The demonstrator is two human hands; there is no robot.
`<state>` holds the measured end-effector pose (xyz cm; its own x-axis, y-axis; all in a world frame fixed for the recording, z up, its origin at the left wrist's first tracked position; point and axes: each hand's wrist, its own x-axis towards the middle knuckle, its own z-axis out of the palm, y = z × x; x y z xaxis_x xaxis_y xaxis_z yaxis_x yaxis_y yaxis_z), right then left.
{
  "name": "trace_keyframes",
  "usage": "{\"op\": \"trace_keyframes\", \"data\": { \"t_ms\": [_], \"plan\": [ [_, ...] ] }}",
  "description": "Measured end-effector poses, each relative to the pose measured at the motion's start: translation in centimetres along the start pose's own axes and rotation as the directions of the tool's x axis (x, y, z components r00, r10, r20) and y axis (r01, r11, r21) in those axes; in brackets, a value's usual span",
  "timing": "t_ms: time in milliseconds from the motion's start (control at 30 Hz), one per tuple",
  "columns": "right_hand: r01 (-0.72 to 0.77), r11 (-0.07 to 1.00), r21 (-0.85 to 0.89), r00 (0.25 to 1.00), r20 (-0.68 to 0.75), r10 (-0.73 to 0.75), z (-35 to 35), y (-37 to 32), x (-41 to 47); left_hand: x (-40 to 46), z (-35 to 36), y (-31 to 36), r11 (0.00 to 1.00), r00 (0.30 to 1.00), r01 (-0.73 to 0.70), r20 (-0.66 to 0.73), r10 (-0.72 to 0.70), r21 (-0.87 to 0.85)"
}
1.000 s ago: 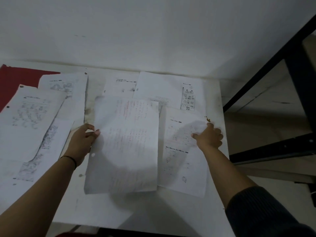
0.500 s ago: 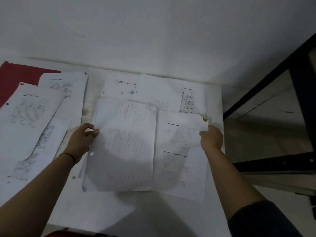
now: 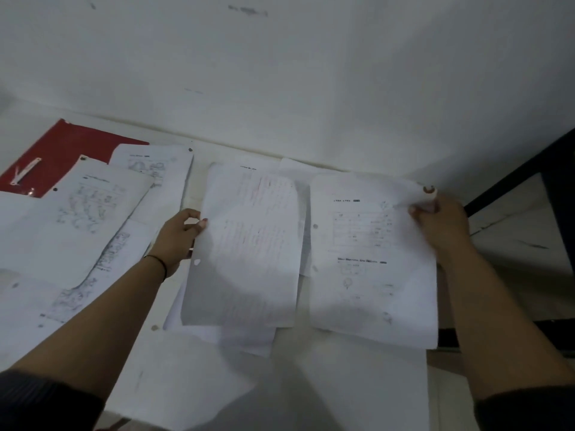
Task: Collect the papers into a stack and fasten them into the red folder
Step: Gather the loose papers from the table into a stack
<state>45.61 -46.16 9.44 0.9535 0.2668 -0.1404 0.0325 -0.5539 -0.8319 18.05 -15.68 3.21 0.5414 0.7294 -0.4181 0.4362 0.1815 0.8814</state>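
1. Head view shows the white table covered with loose sheets; measured from the red folder at its far left corner, most worksheets lie just beside or partly over the folder, so I judge they could block opening it.
2. Middle sheet, well right of the folder, is pinched at its left edge by the left hand, fingers closed on the paper. More sheets lie under it, and they may slide off when it is lifted.
3. Right worksheet, farthest from the folder, is gripped at its curled top corner by the right hand. A one-corner grip could crease or tear it.
4. Punched holes may end on different sides if the sheets are joined without care, so fastening would fail.
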Motion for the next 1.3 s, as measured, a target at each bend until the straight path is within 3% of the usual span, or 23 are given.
{"op": "trace_keyframes", "data": {
  "t_ms": [333, 733, 1133, 1300],
  "plan": [
    [0.030, 0.993, 0.118, 0.996, 0.076, -0.039, 3.2, -5.9, -0.7, 0.7, -0.2, 1.9, 0.993, 0.988, -0.011, 0.151, 0.029, -0.120],
    [-0.197, 0.937, 0.290, 0.971, 0.192, 0.144, 10.8, -8.6, -3.8, 0.3, -4.2, 3.2, 0.976, 0.939, 0.031, 0.340, 0.045, -0.215],
    [-0.319, 0.866, 0.386, 0.946, 0.192, 0.262, 16.3, -9.3, -7.5, 1.5, -8.6, 3.3, 0.974, 0.895, 0.036, 0.440, 0.068, -0.224],
    [-0.229, 0.904, 0.360, 0.972, 0.134, 0.192, 18.1, -9.4, -8.4, 1.9, -9.8, 2.8, 0.973, 0.894, 0.043, 0.443, 0.063, -0.226]
  ]
}}
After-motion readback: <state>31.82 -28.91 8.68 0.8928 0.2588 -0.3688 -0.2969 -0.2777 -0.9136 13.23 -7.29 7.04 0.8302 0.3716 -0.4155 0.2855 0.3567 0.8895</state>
